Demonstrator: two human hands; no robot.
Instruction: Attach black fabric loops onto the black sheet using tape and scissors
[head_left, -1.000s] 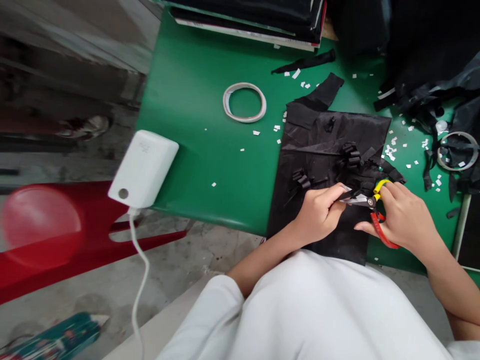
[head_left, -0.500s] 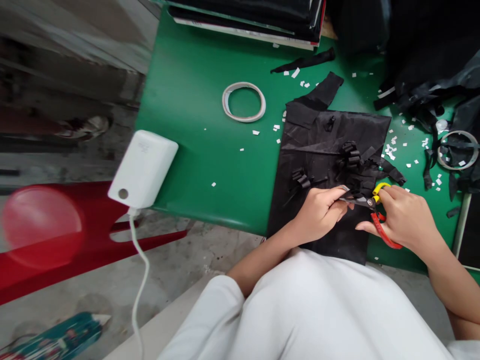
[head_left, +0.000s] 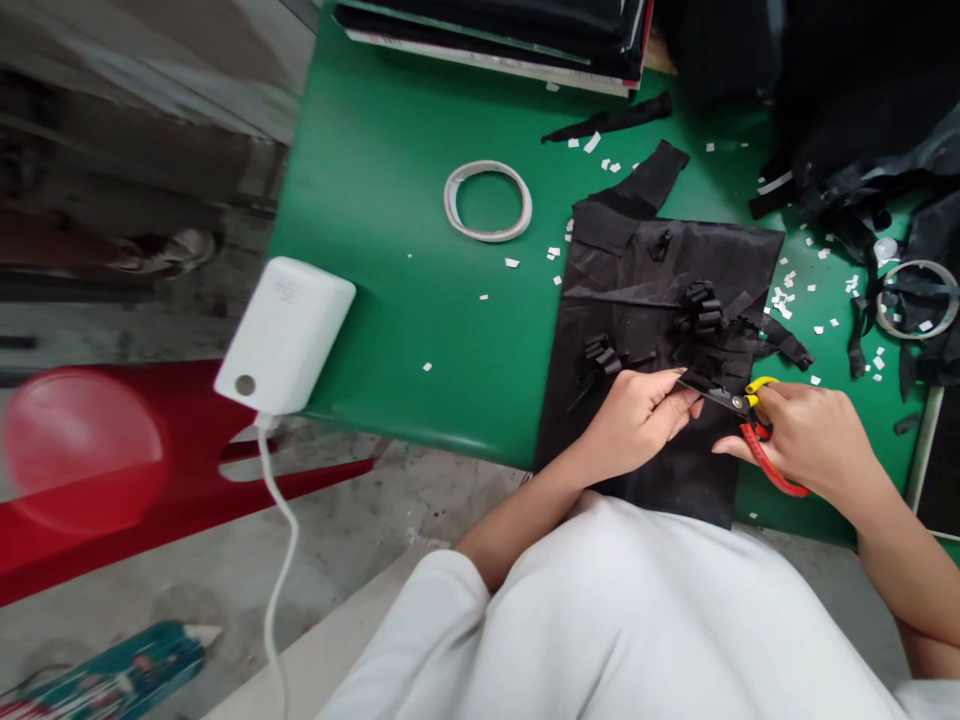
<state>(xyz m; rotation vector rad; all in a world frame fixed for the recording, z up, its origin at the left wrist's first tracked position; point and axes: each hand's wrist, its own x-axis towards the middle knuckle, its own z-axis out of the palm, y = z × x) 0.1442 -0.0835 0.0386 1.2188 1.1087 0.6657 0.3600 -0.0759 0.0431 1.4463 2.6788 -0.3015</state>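
My right hand [head_left: 806, 435] is closed round small scissors [head_left: 739, 410] with one yellow and one red handle, blades pointing left. My left hand [head_left: 637, 420] is pinched shut at the blade tips, on something small I cannot make out. Both hands hover over the near part of a black fabric sheet [head_left: 660, 290] lying on the green table [head_left: 420, 200]. Several small black ribbon loops [head_left: 701, 305] sit on the fabric just beyond the hands.
A roll of white double-sided tape [head_left: 487, 200] lies mid-table, another tape ring [head_left: 915, 300] at the right among black scraps. White paper bits [head_left: 784, 300] are scattered about. A white power bank [head_left: 285, 335] with a cable overhangs the left edge. Black stacked material [head_left: 525, 30] lies at the back.
The scissor blades have closed slightly and both hands shifted a little; the left fingers stay pinched at the blade tips. Nothing else moved.
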